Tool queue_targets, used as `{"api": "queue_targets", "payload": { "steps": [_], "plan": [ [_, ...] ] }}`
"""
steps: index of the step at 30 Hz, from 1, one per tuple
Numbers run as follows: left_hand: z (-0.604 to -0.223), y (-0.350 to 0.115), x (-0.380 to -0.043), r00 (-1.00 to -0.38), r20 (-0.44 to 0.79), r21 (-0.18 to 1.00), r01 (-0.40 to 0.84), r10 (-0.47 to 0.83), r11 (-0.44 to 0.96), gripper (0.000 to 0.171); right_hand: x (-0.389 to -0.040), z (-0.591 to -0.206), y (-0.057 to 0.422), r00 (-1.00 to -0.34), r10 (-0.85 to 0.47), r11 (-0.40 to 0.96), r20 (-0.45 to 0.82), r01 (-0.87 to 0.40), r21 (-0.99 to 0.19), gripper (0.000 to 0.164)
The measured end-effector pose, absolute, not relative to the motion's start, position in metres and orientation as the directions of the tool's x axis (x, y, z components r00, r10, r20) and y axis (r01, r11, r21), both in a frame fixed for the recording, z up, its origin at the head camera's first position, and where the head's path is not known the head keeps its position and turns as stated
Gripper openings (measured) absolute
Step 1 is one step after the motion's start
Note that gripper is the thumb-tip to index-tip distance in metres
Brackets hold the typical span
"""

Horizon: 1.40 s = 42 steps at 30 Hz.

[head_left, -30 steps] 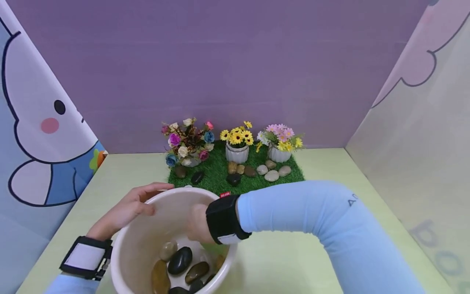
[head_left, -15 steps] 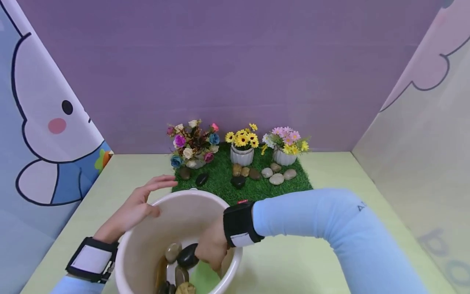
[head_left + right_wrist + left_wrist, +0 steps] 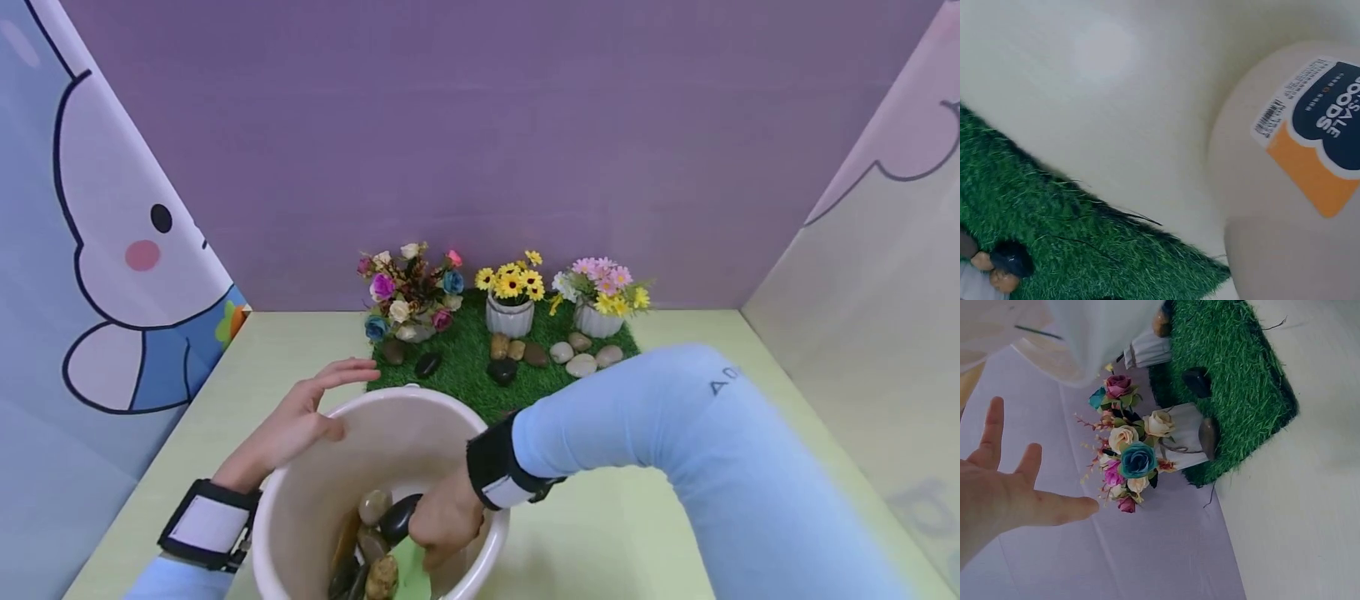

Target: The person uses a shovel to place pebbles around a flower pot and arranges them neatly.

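Note:
In the head view, a cream bucket [image 3: 390,400] holds several stones: a black stone [image 3: 398,518], a pale stone [image 3: 374,506] and a rough tan stone [image 3: 382,577]. My right hand [image 3: 446,518] is down inside it, fingers curled at the top of a light green flat piece [image 3: 409,571], which it grips. Whether the piece has a handle is hidden by the hand. My left hand [image 3: 296,425] is at the bucket's left rim, thumb on the inner side and fingers extended outside. Its spread fingers also show in the left wrist view.
Behind the bucket lies an artificial grass mat [image 3: 465,379]. On it stand mixed roses [image 3: 411,292], a pot of yellow flowers [image 3: 510,317] and a pot of pink flowers [image 3: 597,317], with several stones in front. A purple backdrop [image 3: 480,150] rises behind.
My right hand has moved down and slightly left relative to the bucket, and the green piece is more visible. Stones inside have shifted left. The left hand stays at the rim; the view has turned left.

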<state>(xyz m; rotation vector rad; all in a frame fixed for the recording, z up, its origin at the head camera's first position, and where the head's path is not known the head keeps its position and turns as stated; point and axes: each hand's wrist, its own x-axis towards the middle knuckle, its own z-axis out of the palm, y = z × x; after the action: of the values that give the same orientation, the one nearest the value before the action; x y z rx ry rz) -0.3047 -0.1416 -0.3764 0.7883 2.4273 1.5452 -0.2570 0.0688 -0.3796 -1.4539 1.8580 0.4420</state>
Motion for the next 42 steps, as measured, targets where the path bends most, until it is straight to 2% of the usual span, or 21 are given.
{"api": "queue_targets", "payload": {
  "steps": [4, 8, 12, 23, 27, 32, 42],
  "plan": [
    [-0.375, -0.141, -0.307, -0.837, 0.127, 0.884, 0.339, 0.532, 0.322, 0.071, -0.257, -0.373, 0.073, -0.147, -0.757, 0.342, -0.636, -0.920, -0.194, 0.054],
    [-0.374, -0.142, -0.309, -0.841, 0.082, 0.891, 0.302, 0.534, 0.339, 0.074, -0.257, -0.362, 0.076, -0.221, -0.810, 0.432, -0.543, -0.851, -0.298, 0.050],
    [-0.376, -0.143, -0.310, -0.850, 0.030, 0.899, 0.252, 0.526, 0.357, 0.077, -0.254, -0.351, 0.078, -0.302, -0.815, 0.509, -0.494, -0.780, -0.363, 0.047],
    [-0.374, -0.150, -0.309, -0.847, -0.110, 0.940, 0.082, 0.519, 0.332, 0.083, -0.244, -0.333, 0.082, -0.445, -0.792, 0.605, -0.418, -0.662, -0.442, 0.037],
    [-0.374, -0.150, -0.309, -0.835, -0.144, 0.946, 0.042, 0.532, 0.322, 0.082, -0.245, -0.329, 0.085, -0.455, -0.794, 0.606, -0.404, -0.646, -0.464, 0.034],
    [-0.378, -0.147, -0.309, -0.826, -0.138, 0.944, 0.056, 0.546, 0.324, 0.080, -0.246, -0.329, 0.089, -0.466, -0.806, 0.591, -0.366, -0.665, -0.457, 0.034],
    [-0.380, -0.149, -0.311, -0.803, -0.107, 0.952, 0.086, 0.586, 0.292, 0.081, -0.251, -0.309, 0.094, -0.430, -0.840, 0.542, -0.330, -0.648, -0.535, 0.038]
  ]
}}
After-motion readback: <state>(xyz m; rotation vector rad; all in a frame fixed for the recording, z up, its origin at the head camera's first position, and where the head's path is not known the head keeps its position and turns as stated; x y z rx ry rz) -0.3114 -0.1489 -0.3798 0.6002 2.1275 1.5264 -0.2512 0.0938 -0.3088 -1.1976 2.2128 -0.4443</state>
